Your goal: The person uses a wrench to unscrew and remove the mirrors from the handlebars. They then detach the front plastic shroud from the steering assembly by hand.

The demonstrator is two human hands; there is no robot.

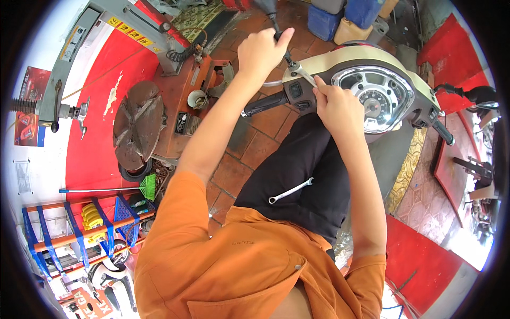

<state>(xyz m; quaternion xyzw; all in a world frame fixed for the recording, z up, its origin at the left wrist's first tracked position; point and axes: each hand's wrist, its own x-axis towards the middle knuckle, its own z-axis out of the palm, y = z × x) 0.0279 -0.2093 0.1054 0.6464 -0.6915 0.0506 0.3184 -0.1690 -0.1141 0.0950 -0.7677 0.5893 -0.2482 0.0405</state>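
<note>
My left hand [260, 56] is wrapped around the black stem of a scooter mirror [266, 6], whose head is cut off by the upper edge. Pinched in my right hand [340, 109] is a silver wrench [305, 73]. Its far end meets the base of the mirror stem, beside the left handlebar; the fit of the jaw is too small to make out. The cream scooter [313, 61] has a round chrome-rimmed instrument dial [374, 103], partly behind my right hand. A second wrench [291, 191], a combination one, lies across my lap on the black trousers.
A tyre-changing machine [139, 125] with a round turntable stands at the left, a small white cup [197, 99] on its bed. Blue and yellow jugs [353, 31] sit at the far side. The other mirror [481, 97] juts out right. A blue-and-orange rack [79, 234] is lower left.
</note>
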